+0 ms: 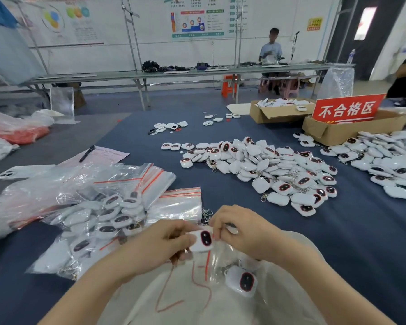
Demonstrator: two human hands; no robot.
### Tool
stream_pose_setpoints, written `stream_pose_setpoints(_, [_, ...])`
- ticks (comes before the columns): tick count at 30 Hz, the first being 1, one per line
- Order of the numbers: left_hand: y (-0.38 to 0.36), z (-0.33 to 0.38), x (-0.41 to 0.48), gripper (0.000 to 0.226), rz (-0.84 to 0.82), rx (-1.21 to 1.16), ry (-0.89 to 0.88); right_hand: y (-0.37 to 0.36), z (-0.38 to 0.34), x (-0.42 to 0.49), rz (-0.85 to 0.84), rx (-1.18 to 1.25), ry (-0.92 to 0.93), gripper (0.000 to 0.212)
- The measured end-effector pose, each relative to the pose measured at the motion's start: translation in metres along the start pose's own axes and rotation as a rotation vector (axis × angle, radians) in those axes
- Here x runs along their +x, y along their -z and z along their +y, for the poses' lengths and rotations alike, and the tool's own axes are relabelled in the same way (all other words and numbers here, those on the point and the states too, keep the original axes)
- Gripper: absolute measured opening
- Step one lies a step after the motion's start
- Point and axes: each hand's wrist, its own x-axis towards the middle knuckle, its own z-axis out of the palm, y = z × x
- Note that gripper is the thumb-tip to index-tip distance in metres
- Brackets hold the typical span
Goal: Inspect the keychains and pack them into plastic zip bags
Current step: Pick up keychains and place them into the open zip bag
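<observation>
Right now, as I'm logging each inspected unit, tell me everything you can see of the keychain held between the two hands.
The keychain is a white rounded-square shell, glossy like plastic, with a dark oval panel rimmed in red facing the camera. The left hand grips its left edge; the right hand pinches its upper right corner. A clear zip bag with a red seal line sits just beneath it. Its chain is hidden.

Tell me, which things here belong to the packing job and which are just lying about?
Job: keychain, held by left hand and right hand; zip bag beneath it; loose keychain pile; empty zip bags; packed bags.
Lying about: phone; pen; pink paper.
</observation>
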Motion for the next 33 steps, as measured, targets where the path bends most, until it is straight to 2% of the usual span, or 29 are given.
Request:
stream_pose_setpoints(2, [-0.008,0.006,0.003,0.022,-0.047,0.016,0.004,0.000,-0.004,0.000,0.037,0.036,0.005,0.026])
stream_pose_setpoints(5, [-0.022,0.013,0.008,0.015,-0.087,0.066,-0.013,0.001,-0.008,0.000,0.070,0.120,-0.006,0.032])
stream_pose_setpoints(10, [-0.045,0.016,0.018,0.008,0.078,0.035,0.037,0.005,-0.017,-0.002,0.117,0.248,0.006,0.043])
stream_pose_setpoints(13, [-0.055,0.012,0.020,0.026,0.112,0.165,-0.027,0.004,-0.019,-0.004,0.115,0.284,0.002,0.040])
stream_pose_setpoints(15, [-0.056,0.008,0.018,0.030,0.108,0.211,-0.075,0.003,-0.019,-0.005,0.125,0.314,-0.010,0.040])
stream_pose_setpoints(17, [-0.055,0.006,0.015,0.030,0.050,0.169,-0.091,0.003,-0.018,-0.006,0.122,0.340,-0.013,0.042])
stream_pose_setpoints(19, [-0.053,0.003,0.016,0.041,0.026,0.069,-0.021,0.003,-0.015,-0.006,0.144,0.399,-0.040,0.043])
stream_pose_setpoints(21, [-0.049,0.001,0.018,0.052,0.075,-0.062,0.089,0.009,-0.009,-0.006,0.221,0.480,-0.122,0.041])
stream_pose_setpoints(23, [-0.039,0.002,0.019,0.050,0.174,-0.130,0.108,0.019,0.002,-0.007,0.334,0.523,-0.208,0.039])
stream_pose_setpoints(28, [-0.011,0.016,0.029,0.045,0.339,-0.116,-0.038,0.035,0.036,-0.001,0.642,0.800,-0.483,0.032])
stream_pose_setpoints(30, [-0.008,0.026,0.044,0.041,0.362,-0.128,-0.077,0.035,0.046,0.004,0.710,0.924,-0.583,0.023])
stream_pose_setpoints(33, [-0.010,0.034,0.077,0.031,0.335,-0.021,-0.111,0.033,0.060,0.015,0.750,1.003,-0.668,0.022])
